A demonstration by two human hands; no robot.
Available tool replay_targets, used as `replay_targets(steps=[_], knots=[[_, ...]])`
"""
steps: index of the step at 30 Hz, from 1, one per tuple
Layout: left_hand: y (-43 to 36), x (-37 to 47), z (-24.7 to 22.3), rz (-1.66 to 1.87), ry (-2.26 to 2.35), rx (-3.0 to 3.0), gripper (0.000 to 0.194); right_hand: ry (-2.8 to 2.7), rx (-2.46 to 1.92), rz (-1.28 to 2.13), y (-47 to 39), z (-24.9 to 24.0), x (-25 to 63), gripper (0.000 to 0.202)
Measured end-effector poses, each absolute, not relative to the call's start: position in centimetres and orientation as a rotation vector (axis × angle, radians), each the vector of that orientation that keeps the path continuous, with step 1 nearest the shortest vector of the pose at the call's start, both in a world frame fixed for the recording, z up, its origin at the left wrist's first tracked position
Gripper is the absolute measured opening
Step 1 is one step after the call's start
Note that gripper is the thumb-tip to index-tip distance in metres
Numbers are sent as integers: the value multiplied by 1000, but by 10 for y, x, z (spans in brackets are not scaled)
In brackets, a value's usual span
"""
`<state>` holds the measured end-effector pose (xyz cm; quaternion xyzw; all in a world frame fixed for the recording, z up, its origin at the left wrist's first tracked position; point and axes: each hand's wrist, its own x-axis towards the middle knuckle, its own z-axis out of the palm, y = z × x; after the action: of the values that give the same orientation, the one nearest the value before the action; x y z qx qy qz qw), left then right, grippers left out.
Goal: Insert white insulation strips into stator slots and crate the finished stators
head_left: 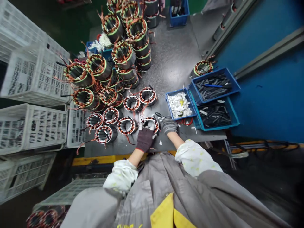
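My left hand (145, 138), in a dark purple glove with pale fingertips, is at the near left rim of a small motor stator (156, 124). Its fingers grip that rim, and part of the copper winding is hidden beneath them. Just right of the stator is my right hand (170, 125), in a grey striped glove, with its fingers closed. A thin dark tool (159, 115) juts from these fingers towards the stator; its exact kind is unclear. More small stators (127, 125) with white lacing stand left of my left hand.
Tall stacks of larger stators (123, 55) fill the table's back left. A blue bin (168, 103) of white pieces stands right, beside bins of black sleeves (215, 86). White crates (45, 126) line the left side; a blue panel (268, 79) stands right.
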<state>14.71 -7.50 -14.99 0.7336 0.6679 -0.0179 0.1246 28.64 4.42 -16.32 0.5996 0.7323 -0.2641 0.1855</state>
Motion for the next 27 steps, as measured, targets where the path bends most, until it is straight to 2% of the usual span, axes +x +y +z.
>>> replay_targets(steps=[4, 8, 10, 12, 14, 16, 18, 21, 24, 27], knots=[[-30, 149, -134, -143, 2137, 1923, 66, 2123, 1630, -707, 28, -157, 303, 40], [-31, 156, -108, 0, 2198, 1928, 60, 2309, 1563, -724, 9, -142, 343, 46], [-45, 161, -92, 76, 2090, 2096, 59, 2489, 1444, -976, 6, -130, 366, 48], [-62, 166, -75, 71, 1900, 2268, 57, 2594, 1112, -1498, 9, -115, 386, 42], [-77, 170, -60, -37, 1752, 2313, 52, 2489, 777, -1989, 17, -99, 396, 33], [-88, 172, -47, -185, 1738, 2208, 46, 2326, 774, -2259, 25, -86, 395, 30], [-99, 173, -37, -253, 1850, 2035, 42, 2211, 1032, -2366, 30, -79, 382, 32], [-114, 170, -24, -138, 2069, 1786, 40, 2117, 1276, -2392, 26, -72, 346, 35], [-131, 161, -14, 102, 2123, 1477, 42, 2142, 1233, -2433, 15, -62, 310, 39], [-148, 144, -5, 384, 1806, 1128, 48, 2170, 1063, -2542, 7, -45, 282, 38]])
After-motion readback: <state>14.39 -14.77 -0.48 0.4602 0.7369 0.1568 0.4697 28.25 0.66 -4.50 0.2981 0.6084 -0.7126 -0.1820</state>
